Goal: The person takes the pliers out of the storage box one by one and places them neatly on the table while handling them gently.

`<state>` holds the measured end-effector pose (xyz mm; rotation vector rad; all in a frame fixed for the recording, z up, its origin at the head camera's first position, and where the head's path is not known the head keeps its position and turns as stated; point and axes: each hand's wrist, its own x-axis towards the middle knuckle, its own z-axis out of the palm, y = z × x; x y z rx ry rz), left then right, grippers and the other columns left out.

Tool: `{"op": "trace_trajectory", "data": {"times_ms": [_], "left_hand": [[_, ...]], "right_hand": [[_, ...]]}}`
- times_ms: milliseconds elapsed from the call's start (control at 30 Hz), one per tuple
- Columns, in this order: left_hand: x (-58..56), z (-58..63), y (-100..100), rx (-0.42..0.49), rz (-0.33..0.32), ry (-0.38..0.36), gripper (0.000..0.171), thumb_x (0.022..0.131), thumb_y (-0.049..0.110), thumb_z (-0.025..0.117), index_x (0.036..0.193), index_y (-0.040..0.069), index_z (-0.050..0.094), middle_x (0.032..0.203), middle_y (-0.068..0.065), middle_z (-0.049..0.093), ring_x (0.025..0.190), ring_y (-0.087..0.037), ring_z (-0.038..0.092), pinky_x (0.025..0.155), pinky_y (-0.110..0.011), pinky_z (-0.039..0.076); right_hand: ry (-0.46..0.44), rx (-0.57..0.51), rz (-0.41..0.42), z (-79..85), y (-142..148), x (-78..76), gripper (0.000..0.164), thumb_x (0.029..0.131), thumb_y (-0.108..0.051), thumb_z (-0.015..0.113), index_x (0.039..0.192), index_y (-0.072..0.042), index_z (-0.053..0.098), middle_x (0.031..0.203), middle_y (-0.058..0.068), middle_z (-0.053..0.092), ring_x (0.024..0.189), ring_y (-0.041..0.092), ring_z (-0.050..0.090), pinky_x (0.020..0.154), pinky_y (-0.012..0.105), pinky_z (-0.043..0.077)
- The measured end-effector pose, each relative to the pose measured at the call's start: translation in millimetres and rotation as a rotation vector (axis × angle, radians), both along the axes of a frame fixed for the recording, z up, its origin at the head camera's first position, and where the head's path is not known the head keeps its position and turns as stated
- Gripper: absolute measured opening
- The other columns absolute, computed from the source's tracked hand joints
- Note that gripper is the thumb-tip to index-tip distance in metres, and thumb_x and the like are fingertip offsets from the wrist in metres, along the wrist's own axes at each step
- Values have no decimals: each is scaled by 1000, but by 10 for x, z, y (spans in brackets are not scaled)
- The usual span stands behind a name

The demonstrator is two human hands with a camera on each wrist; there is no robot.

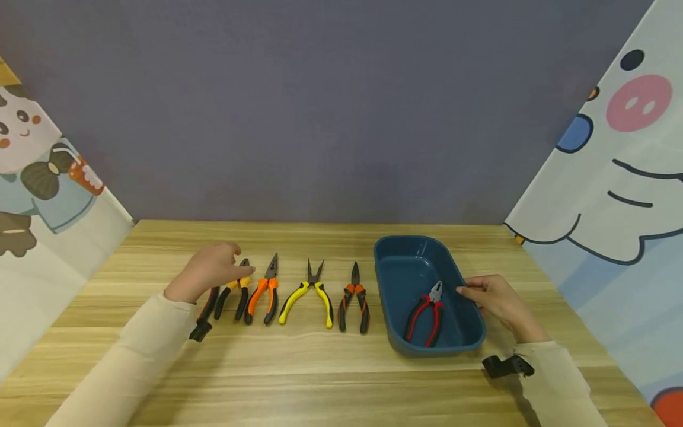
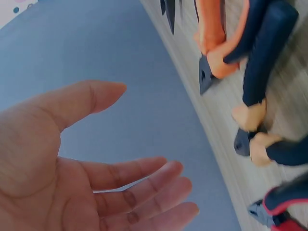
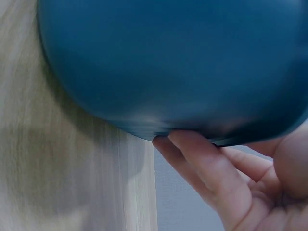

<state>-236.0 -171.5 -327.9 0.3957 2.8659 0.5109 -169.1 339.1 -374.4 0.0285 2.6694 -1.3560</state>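
Observation:
My left hand (image 1: 210, 271) hovers over the left end of a row of pliers, its fingers loosely extended and nothing in its palm. Beneath and beside it lie the yellow-and-black pliers (image 1: 244, 290) and red-and-black pliers (image 2: 281, 207), the latter mostly hidden in the head view. Orange-and-black pliers (image 1: 271, 270) come just right of that hand. At the right, my right hand (image 1: 496, 299) pinches the side rim of a blue plastic bin (image 1: 408, 261), thumb over the edge and fingers against the outer wall. Inside the bin rest red-and-black combination pliers (image 1: 437, 317).
Yellow long-nose pliers (image 1: 313, 284) lie with handles spread in the middle of the wooden table (image 1: 299, 379). Black-and-orange pliers (image 1: 354, 290) lie between them and the bin. A grey panel (image 1: 320, 118) stands along the table's far edge, with cartoon-printed sheets at both sides.

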Motion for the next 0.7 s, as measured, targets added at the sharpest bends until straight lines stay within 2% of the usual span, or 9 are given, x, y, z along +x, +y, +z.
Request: {"op": "trace_trajectory", "data": {"times_ms": [100, 167, 267, 333, 400, 467, 567, 633, 700], "left_hand": [[13, -16, 73, 7, -11, 5, 59, 87, 33, 62, 125, -12, 52, 45, 5, 35, 41, -7, 25, 47, -27, 33], [22, -13, 126, 9, -23, 14, 59, 87, 31, 61, 126, -12, 50, 47, 6, 36, 42, -7, 27, 51, -29, 37], [22, 3, 228, 4, -28, 13, 62, 87, 34, 62, 128, -11, 48, 51, 3, 47, 43, -8, 32, 59, -31, 41], [15, 2, 307, 2, -30, 5, 63, 87, 34, 62, 129, -10, 48, 55, -4, 56, 44, -9, 33, 60, -31, 42], [7, -6, 390, -7, -44, 16, 62, 87, 35, 63, 129, -9, 50, 67, -9, 65, 48, -9, 38, 60, -31, 42], [-3, -25, 472, -1, -73, 45, 59, 87, 33, 64, 128, -8, 51, 76, -12, 68, 48, -8, 37, 62, -32, 44], [-9, -51, 583, 27, -110, 76, 57, 87, 30, 65, 128, -7, 51, 78, -16, 68, 46, -8, 37, 69, -34, 48], [-5, -69, 646, 42, -121, 93, 57, 87, 29, 66, 128, -6, 52, 83, -18, 69, 50, -11, 47, 73, -36, 50], [5, -74, 698, 48, -123, 100, 57, 86, 29, 67, 129, -5, 52, 95, -20, 69, 65, -16, 61, 76, -38, 52]], "right_hand": [[-3, -7, 3, -12, 0, 3, 48, 93, -16, 58, 125, 20, 47, 88, 12, 70, 62, 4, 60, 57, 29, 53], [-1, -9, 1, -20, 5, 1, 48, 93, -15, 57, 125, 20, 47, 89, 12, 70, 63, 4, 61, 58, 29, 54], [10, -5, -5, -25, 14, 0, 47, 93, -15, 58, 123, 20, 49, 87, 10, 70, 61, 3, 59, 57, 29, 54], [14, 2, -8, -19, 16, 2, 46, 93, -15, 58, 123, 19, 49, 88, 10, 70, 62, 3, 59, 57, 30, 54], [14, 3, -6, -9, 15, 8, 47, 93, -15, 58, 123, 20, 49, 95, 19, 70, 66, 3, 62, 59, 31, 55], [8, 14, 1, -2, 17, 10, 48, 94, -15, 57, 125, 20, 47, 104, 26, 67, 70, 2, 64, 61, 30, 55], [-4, 28, 10, 3, 16, 7, 50, 95, -16, 56, 127, 20, 44, 112, 31, 62, 73, 1, 64, 62, 30, 55], [-8, 35, 15, -2, 14, 5, 51, 95, -17, 55, 128, 20, 43, 114, 32, 60, 74, 1, 63, 63, 30, 55], [-9, 33, 16, -7, 13, 2, 52, 95, -18, 55, 128, 21, 43, 113, 32, 61, 74, 1, 64, 63, 30, 55]]}}
